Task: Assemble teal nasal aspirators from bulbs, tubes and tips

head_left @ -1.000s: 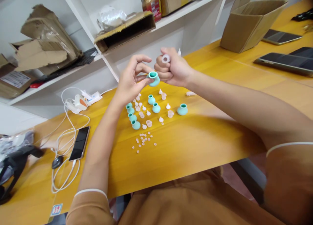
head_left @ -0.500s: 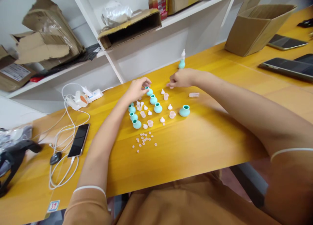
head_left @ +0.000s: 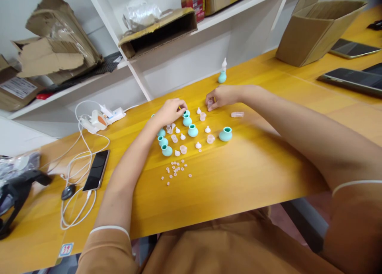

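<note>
My left hand (head_left: 173, 111) is closed on the rearmost small teal pot (head_left: 187, 113), partly covered by the fingers. Two more teal pots, one of them this front pot (head_left: 193, 131), stand in line nearer me. My right hand (head_left: 215, 98) pinches a small translucent cup (head_left: 210, 103) low over the table. Close to that hand are a white nozzle-shaped cap (head_left: 199, 111) and another translucent cup (head_left: 203, 116). Further forward stands a teal pot with a white pointed top (head_left: 222, 76). A lone wider teal pot (head_left: 225, 134) sits at the right.
Small translucent rings (head_left: 175, 169) lie scattered toward the table's front. Several teal pots (head_left: 166, 150) form a left row. A clear tube (head_left: 237, 114) lies below my right forearm. A phone with cables (head_left: 97, 170) is left; a cardboard box (head_left: 313, 35) stands back right.
My left hand has shifted right, and the rear teal pot has moved right with it. My right hand has turned slightly, so the translucent cup in its fingers now shows.
</note>
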### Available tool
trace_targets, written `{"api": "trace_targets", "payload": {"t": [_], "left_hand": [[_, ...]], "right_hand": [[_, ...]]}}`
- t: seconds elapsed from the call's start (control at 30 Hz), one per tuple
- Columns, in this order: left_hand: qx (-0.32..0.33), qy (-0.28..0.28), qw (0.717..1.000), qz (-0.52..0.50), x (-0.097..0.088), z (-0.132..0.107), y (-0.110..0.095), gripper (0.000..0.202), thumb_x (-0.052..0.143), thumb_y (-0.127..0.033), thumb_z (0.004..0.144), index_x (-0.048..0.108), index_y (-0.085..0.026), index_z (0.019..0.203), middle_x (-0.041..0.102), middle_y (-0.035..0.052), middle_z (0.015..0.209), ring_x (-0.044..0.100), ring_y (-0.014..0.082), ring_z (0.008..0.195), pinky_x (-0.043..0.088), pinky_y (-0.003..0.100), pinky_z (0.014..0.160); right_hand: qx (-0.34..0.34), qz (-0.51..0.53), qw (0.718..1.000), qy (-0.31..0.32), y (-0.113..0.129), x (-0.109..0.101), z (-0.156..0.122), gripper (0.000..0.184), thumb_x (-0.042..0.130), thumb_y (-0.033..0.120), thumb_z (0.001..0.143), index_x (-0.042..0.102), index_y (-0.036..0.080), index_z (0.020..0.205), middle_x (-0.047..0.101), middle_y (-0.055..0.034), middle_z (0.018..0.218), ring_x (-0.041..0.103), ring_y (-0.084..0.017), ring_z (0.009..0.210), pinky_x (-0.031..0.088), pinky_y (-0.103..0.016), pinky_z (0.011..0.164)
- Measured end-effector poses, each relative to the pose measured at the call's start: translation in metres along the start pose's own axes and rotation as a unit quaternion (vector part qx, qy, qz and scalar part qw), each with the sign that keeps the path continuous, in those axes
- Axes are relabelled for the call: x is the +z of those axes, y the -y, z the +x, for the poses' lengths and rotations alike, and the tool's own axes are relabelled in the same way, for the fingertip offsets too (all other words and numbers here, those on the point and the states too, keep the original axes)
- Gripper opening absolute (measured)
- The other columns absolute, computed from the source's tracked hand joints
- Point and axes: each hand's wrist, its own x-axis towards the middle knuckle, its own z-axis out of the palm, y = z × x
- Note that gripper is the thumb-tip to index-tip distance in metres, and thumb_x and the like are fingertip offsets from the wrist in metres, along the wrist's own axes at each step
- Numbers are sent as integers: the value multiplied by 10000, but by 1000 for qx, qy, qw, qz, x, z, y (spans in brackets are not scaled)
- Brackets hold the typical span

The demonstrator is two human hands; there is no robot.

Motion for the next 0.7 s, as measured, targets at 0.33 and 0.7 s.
{"api": "trace_targets", "payload": {"t": [0.33, 0.7], "left_hand": [[17, 16, 999, -23, 4, 2, 7, 248, 598, -287, 1049, 783, -177, 1172, 784, 116, 1216, 735, 241, 1101, 568, 413, 1097], [25, 15, 1000, -2, 23, 3, 9, 406, 551, -147, 1017, 686, -225, 1392, 731, 107, 1473, 687, 290, 1361, 512, 482, 1225]], "right_hand": [[134, 31, 980, -144, -16, -51, -32, 305, 470, 80, 1116, 741, 89, 1257, 791, -121, 1067, 589, -68, 671, 386, -289, 769], [239, 7, 865, -442, -67, -3, 11, 547, 377, -40, 1046, 684, 119, 1469, 550, -241, 1508, 523, -166, 1228, 348, -294, 978]]}}
